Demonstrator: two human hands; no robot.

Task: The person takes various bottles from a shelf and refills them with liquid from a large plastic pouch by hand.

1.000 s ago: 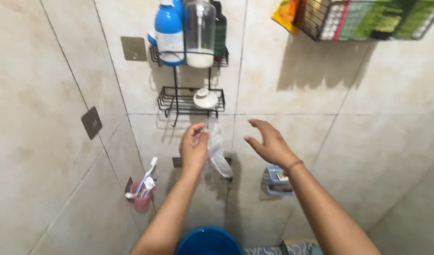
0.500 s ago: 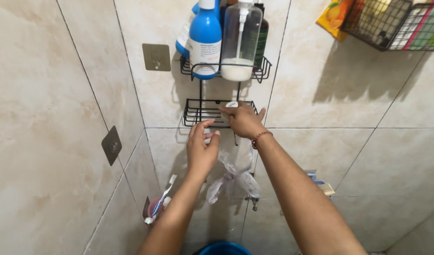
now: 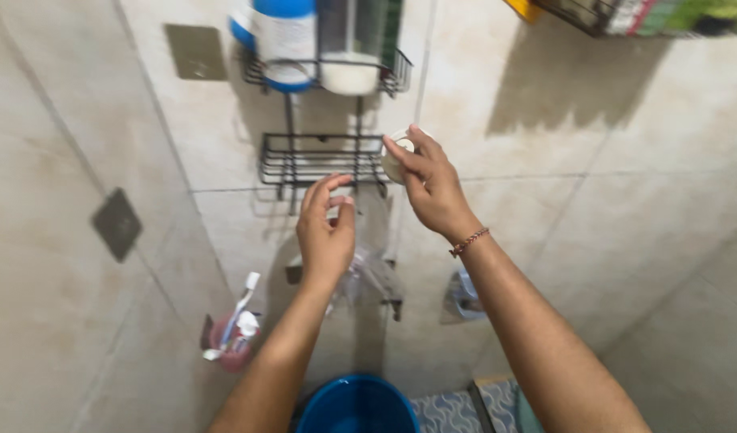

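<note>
My right hand [image 3: 429,185] grips a small white round container [image 3: 396,163], held just right of the lower tier of a black wire shower caddy [image 3: 304,164]. My left hand [image 3: 325,237] pinches the top of a clear plastic bag [image 3: 360,274] that hangs below it, in front of the tiled wall. The caddy's lower tier looks bare. The upper tier carries a blue-and-white bottle [image 3: 283,40] and a clear pump bottle [image 3: 351,48] with white liquid at the bottom.
A pink cup with a toothbrush [image 3: 230,337] hangs low on the left wall. A blue bucket [image 3: 356,405] stands below my arms. A wire basket [image 3: 649,16] with packets hangs top right. A soap holder [image 3: 463,297] sits by my right forearm.
My right hand reached to the caddy's lower tier, closed on the white round container and has lifted it off to the right. My left hand stays on the bag. The view shifted.
</note>
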